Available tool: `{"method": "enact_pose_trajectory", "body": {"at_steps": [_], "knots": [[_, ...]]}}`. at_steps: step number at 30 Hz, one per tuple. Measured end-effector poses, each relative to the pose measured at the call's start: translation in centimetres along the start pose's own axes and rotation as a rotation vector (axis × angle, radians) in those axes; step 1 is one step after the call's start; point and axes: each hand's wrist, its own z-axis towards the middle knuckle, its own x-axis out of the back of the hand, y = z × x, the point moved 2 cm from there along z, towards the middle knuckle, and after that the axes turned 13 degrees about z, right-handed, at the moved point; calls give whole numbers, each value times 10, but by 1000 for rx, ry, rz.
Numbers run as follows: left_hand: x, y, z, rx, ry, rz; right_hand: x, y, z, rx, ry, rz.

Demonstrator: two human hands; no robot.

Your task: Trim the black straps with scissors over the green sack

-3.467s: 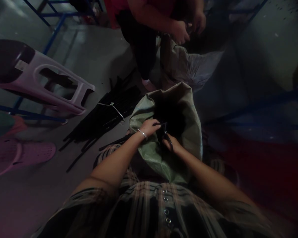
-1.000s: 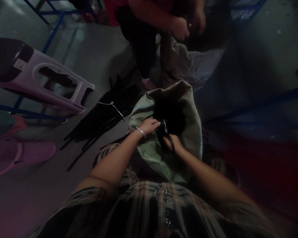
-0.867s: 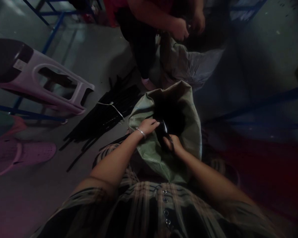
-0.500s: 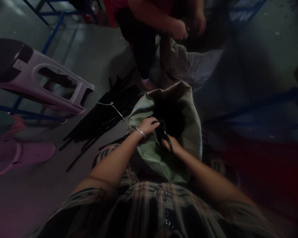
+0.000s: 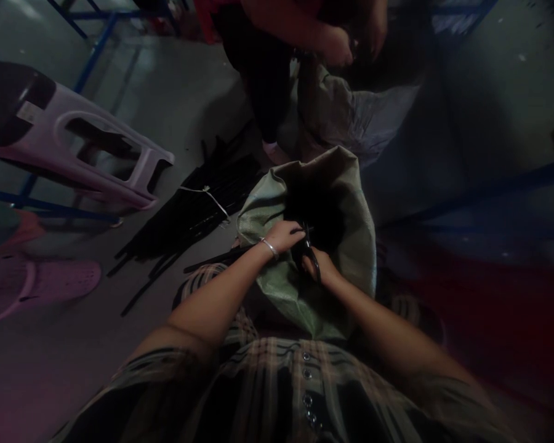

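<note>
An open woven sack (image 5: 277,271), pale green, stands between my knees with its mouth toward me; its inside is dark. Over the mouth, my right hand (image 5: 322,268) is closed round black-handled scissors (image 5: 316,271), whose blades point up and away from me. My left hand (image 5: 284,236), with a silver bracelet at the wrist, pinches the end of a thin black strip (image 5: 298,231) right beside the blades. How far the strip runs under my left hand is hidden. Black strips (image 5: 184,215) tied with a pale string lie on the floor left of the sack.
Across from me a person's hands (image 5: 339,48) work above another sack (image 5: 346,111). At left lie a pale plastic stool (image 5: 111,126) on its side and a pink basket (image 5: 64,284). Blue metal frames (image 5: 95,58) stand around.
My left hand has moved slightly right, bringing the black strip to the scissors' blades. My right hand stays nearly in place. The other person's hands have shifted slightly.
</note>
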Motion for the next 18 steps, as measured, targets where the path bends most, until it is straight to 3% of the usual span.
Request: {"method": "enact_pose_trajectory", "body": {"at_steps": [8, 18], "knots": [[6, 0, -1, 13, 7, 27, 15, 7, -3, 2, 179, 102], [2, -2, 6, 56, -16, 30, 17, 14, -10, -56, 190, 197]]}}
